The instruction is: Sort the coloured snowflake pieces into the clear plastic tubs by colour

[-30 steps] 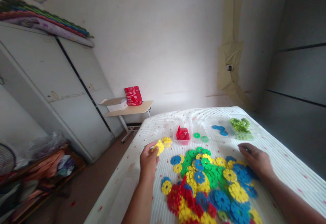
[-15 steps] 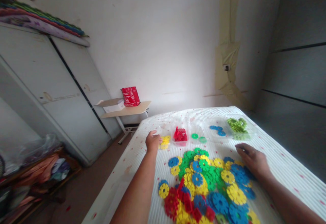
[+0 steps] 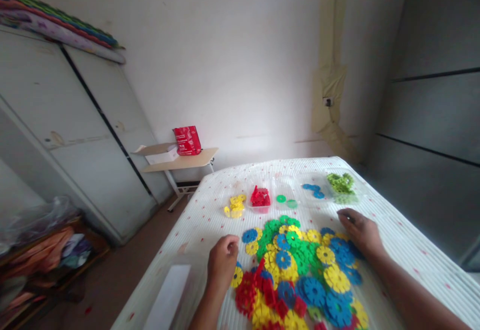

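My left hand (image 3: 224, 257) hovers at the left edge of a pile of notched plastic discs (image 3: 292, 260), its fingers curled in and nothing visible in them. Just beside it lies a yellow disc (image 3: 237, 277). At the pile's right side rests my right hand (image 3: 360, 230), fingers stretched out loosely near blue discs (image 3: 342, 251), with no piece visible in its grasp. The pile mixes green, yellow, blue and red pieces. Beyond it stand clear containers with yellow pieces (image 3: 236, 204), red pieces (image 3: 260, 197), green discs (image 3: 281, 198), blue discs (image 3: 314, 189) and light green pieces (image 3: 341, 184).
A white ribbed cloth with red specks covers the table (image 3: 198, 220). A long white object (image 3: 168, 295) lies at the front left. Behind, a side table (image 3: 202, 157) carries a red bag (image 3: 187, 140) and a white box (image 3: 162, 155). Grey cabinets (image 3: 86, 120) stand left.
My left hand has drawn back from the yellow pieces' container to the near left edge of the pile. My right hand stays beside the pile. The view has shifted slightly.
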Tool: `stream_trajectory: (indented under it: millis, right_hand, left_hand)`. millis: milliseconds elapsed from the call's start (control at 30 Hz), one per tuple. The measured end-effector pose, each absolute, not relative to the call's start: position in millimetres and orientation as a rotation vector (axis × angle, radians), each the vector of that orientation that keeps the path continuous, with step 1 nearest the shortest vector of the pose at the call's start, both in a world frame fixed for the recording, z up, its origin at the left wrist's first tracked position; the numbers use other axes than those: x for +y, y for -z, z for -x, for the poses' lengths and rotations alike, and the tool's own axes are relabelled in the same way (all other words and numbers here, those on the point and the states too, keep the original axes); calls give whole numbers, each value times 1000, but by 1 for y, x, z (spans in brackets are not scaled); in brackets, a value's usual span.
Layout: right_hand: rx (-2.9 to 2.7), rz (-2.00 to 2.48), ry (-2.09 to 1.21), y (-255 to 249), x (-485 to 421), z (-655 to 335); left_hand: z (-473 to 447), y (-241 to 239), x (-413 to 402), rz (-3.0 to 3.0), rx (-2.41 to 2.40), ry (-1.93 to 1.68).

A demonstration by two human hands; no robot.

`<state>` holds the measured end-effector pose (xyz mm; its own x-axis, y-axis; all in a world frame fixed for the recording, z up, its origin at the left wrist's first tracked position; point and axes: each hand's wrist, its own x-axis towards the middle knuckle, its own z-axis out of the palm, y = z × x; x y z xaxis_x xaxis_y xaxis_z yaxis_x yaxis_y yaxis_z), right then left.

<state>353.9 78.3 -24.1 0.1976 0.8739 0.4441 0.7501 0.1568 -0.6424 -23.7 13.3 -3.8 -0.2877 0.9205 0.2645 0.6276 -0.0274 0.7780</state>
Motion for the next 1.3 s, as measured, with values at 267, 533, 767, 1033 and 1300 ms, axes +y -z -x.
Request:
stream_trajectory:
  millis: [267, 533, 767, 1033, 1300]
  right_hand:
    - [-1628, 1676, -321, 14, 73, -350]
    - [-1688, 1704, -603, 5, 74, -359]
    - [-1859, 1776, -838, -12, 68, -386]
    - [-2014, 1920, -896, -13, 60, -389]
    - [-2007, 1947, -867, -15, 61, -384]
  left_hand:
    - [26, 32, -2, -1720, 2005, -1228]
    - [28, 30, 0, -1724, 1992, -1207]
    - [32, 35, 3, -1727, 1996, -1168]
    - [33, 39, 4, -1742, 1999, -1123]
    - [33, 37, 4, -1728, 1996, -1147]
